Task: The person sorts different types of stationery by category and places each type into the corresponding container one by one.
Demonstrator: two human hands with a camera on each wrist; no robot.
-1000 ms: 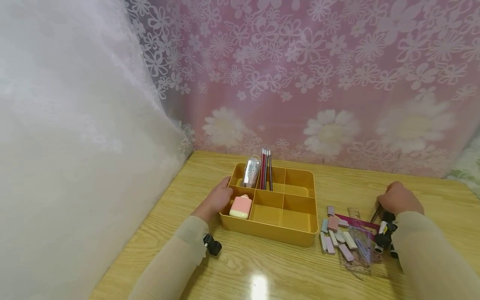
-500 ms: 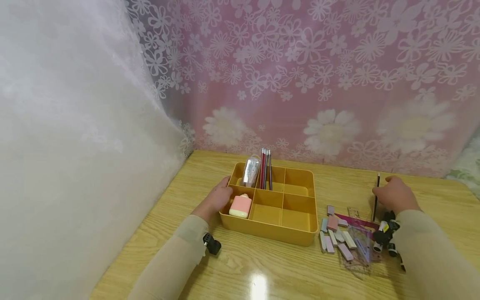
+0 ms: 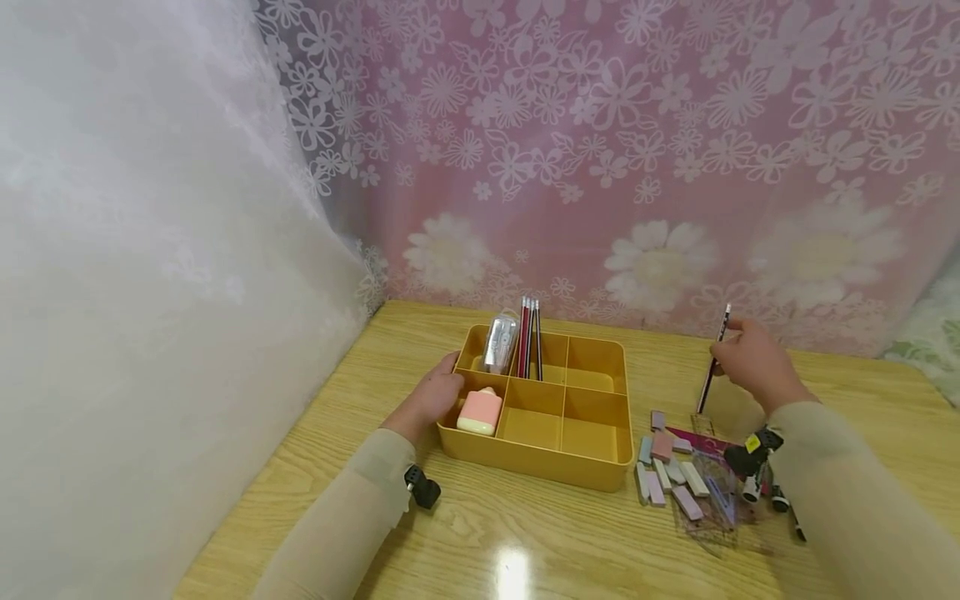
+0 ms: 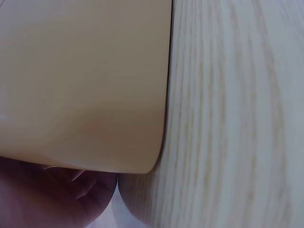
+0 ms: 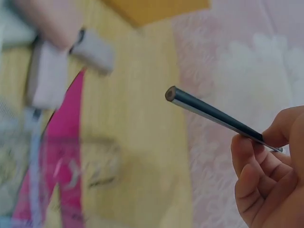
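Observation:
My right hand (image 3: 757, 367) pinches a dark pencil (image 3: 712, 362) between thumb and fingers, above the right side of the table. The pencil stands nearly upright, tilted, its pale end up; in the right wrist view the pencil (image 5: 213, 114) shows an unsharpened flat end. My left hand (image 3: 432, 396) grips the left side of a yellow compartment box (image 3: 536, 473). In the left wrist view its curled fingers (image 4: 90, 194) lie against the box wall (image 4: 95, 95). Several pencils (image 3: 528, 337) lean in the back middle compartment.
A clear-wrapped silvery item (image 3: 499, 343) and a pink-and-cream bottle-shaped item (image 3: 480, 411) occupy the left compartments. Right of the box lie several erasers (image 3: 686, 502), a magenta ruler-like piece (image 3: 701, 440) and clear rulers (image 3: 708, 533). Black-and-white cylindrical items (image 3: 780, 498) lie near my right sleeve.
My right hand has lifted the pencil from beside the pile and moved left and away from me, turning it more upright. The left hand stays on the box.

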